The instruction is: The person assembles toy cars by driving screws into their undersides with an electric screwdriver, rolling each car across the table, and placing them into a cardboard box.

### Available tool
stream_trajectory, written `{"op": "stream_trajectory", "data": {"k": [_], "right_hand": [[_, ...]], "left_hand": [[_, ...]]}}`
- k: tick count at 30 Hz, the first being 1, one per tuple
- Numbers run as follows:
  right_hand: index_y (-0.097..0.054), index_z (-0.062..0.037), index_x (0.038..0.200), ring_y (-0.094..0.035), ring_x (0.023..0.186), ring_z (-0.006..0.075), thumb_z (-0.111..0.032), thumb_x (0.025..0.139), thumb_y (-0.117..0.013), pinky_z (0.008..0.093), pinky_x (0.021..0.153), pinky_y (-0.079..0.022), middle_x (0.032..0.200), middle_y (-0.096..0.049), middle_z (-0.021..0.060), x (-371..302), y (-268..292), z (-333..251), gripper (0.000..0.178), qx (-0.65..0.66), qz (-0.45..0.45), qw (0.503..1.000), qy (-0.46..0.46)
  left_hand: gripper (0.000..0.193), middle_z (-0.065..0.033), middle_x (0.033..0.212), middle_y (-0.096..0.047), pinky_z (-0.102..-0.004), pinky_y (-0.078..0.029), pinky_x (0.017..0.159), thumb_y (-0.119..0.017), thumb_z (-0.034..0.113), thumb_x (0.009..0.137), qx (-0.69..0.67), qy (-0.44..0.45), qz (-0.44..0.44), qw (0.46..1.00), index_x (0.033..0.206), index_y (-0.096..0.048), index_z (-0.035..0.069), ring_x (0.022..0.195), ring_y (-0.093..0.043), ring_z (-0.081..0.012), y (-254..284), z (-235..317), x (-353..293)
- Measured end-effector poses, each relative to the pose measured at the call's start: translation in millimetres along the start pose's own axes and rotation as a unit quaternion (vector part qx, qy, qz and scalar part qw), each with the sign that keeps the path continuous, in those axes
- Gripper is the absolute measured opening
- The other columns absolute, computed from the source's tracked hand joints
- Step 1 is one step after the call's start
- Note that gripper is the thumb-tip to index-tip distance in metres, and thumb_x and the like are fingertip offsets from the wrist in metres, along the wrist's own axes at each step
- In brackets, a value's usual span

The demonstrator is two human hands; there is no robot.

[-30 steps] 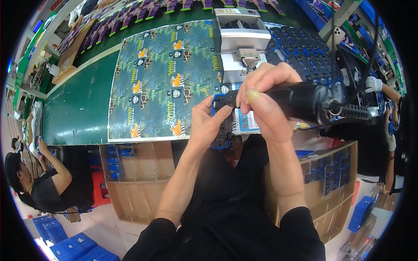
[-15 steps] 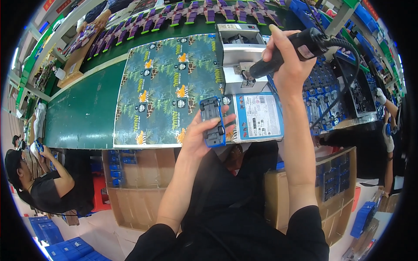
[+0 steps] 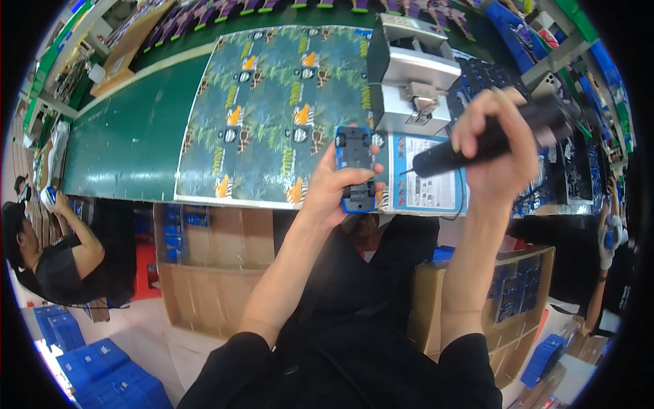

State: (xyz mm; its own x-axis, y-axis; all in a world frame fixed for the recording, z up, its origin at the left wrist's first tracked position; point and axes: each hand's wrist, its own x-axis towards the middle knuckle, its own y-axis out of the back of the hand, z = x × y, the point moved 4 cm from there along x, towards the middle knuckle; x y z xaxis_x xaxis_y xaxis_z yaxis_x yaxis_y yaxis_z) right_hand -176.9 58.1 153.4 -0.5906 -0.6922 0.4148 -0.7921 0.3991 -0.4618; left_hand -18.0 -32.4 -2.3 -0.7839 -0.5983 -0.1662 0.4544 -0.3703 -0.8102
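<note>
My left hand [image 3: 330,184] grips a blue toy car [image 3: 357,167], its dark underside with wheels turned up toward me. My right hand [image 3: 501,143] is wrapped round a black electric screwdriver [image 3: 470,151], slightly smeared by motion. The thin bit points left, toward the car, with a gap between them. Beyond both hands stands a metal screw feeder [image 3: 412,102], a silver box with a small outlet on its front. Whether a screw sits on the bit is too small to tell.
Printed animal sheets [image 3: 286,123] cover the green bench [image 3: 129,150]. A blue-bordered printed sheet [image 3: 429,191] lies below the feeder. Cardboard boxes [image 3: 211,290] with blue parts flank my legs. A person [image 3: 61,245] sits at left; a gloved hand [image 3: 606,242] shows at right.
The screwdriver has come away from the feeder's outlet, down toward me and to the right. My left hand has turned the car more upright in view.
</note>
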Motion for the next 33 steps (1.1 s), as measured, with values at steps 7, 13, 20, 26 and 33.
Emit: {"op": "stream_trajectory", "data": {"k": [7, 13, 20, 26, 33], "right_hand": [[-0.050, 0.0011, 0.093, -0.054, 0.050, 0.0197, -0.014, 0.093, -0.052, 0.0349, 0.055, -0.052, 0.076, -0.056, 0.0181, -39, -27, 1, 0.016, 0.092, -0.111, 0.989, 0.018], [-0.049, -0.0024, 0.093, -0.052, 0.050, 0.0155, -0.018, 0.089, -0.054, 0.0317, 0.053, -0.050, 0.076, -0.054, 0.0137, -48, -32, 16, 0.017, 0.000, -0.114, 0.993, 0.006], [-0.048, -0.0028, 0.087, -0.052, 0.049, 0.0163, -0.016, 0.077, -0.067, 0.0308, 0.052, -0.049, 0.071, -0.054, 0.0120, -45, -39, 25, 0.025, -0.004, -0.174, 0.982, -0.070], [-0.050, -0.0038, 0.088, -0.054, 0.052, 0.0165, -0.011, 0.070, -0.070, 0.0306, 0.051, -0.050, 0.072, -0.055, 0.0097, -43, -34, 31, 0.027, 0.073, -0.258, 0.963, -0.032], [-0.051, -0.0044, 0.089, -0.057, 0.054, 0.0168, -0.010, 0.069, -0.071, 0.0316, 0.054, -0.052, 0.071, -0.057, 0.0086, -42, -33, 32, 0.029, 0.069, -0.283, 0.956, -0.032]], "left_hand": [[0.078, -0.0124, 0.116, -0.060, -0.0399, -0.061, 0.068, -0.065, -0.012, 0.073, 0.028, -0.001, 0.008, 1.000, 0.143, -0.040, 0.014, 0.092, -0.066, -0.0241, -1, 0, 5], [0.067, -0.0118, 0.114, -0.062, -0.0392, -0.061, 0.068, -0.065, -0.011, 0.073, 0.047, -0.007, 0.037, 0.998, 0.134, -0.047, 0.009, 0.091, -0.067, -0.0243, 0, -1, 3], [0.058, -0.0102, 0.110, -0.063, -0.0356, -0.058, 0.068, -0.062, -0.011, 0.073, 0.028, 0.007, 0.026, 0.999, 0.127, -0.052, 0.005, 0.088, -0.068, -0.0214, -1, -9, 6], [0.055, -0.0102, 0.110, -0.063, -0.0365, -0.059, 0.069, -0.062, -0.011, 0.073, 0.033, 0.032, 0.034, 0.998, 0.125, -0.052, 0.004, 0.087, -0.068, -0.0219, 0, -8, 8], [0.051, -0.0111, 0.111, -0.063, -0.0372, -0.059, 0.070, -0.063, -0.010, 0.073, 0.026, 0.044, 0.032, 0.998, 0.122, -0.054, 0.003, 0.088, -0.068, -0.0219, 0, -8, 9]]}}
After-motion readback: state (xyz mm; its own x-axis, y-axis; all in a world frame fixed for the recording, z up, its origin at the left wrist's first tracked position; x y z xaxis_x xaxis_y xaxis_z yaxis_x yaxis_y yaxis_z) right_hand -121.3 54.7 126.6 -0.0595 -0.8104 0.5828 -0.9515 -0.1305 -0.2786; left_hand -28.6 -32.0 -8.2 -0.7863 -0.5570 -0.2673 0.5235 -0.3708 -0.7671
